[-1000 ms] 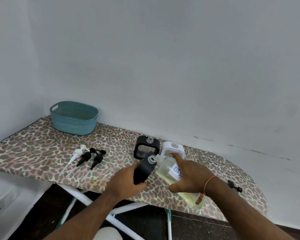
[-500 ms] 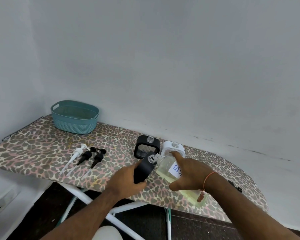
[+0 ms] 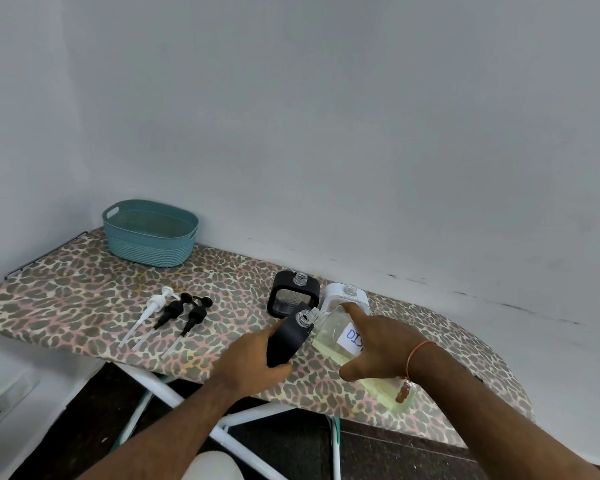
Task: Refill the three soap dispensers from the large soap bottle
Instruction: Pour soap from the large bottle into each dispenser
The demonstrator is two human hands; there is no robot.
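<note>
There is a single view, from a wide-angle camera worn on the person's head. It looks forward and down from above and behind the forearms, which enter from the bottom edge and reach up toward the centre of the frame. The left hand (image 3: 253, 358) and right hand (image 3: 378, 344) meet just below the middle, close to the lens. The leopard-print worktop (image 3: 84, 306) crosses the lower half on a slant, its far edge against a pale wall that fills the whole upper half. A teal basket (image 3: 149, 233) marks the far left corner. Straight lines bow toward the edges. Dark floor shows along the bottom of the frame.
</note>
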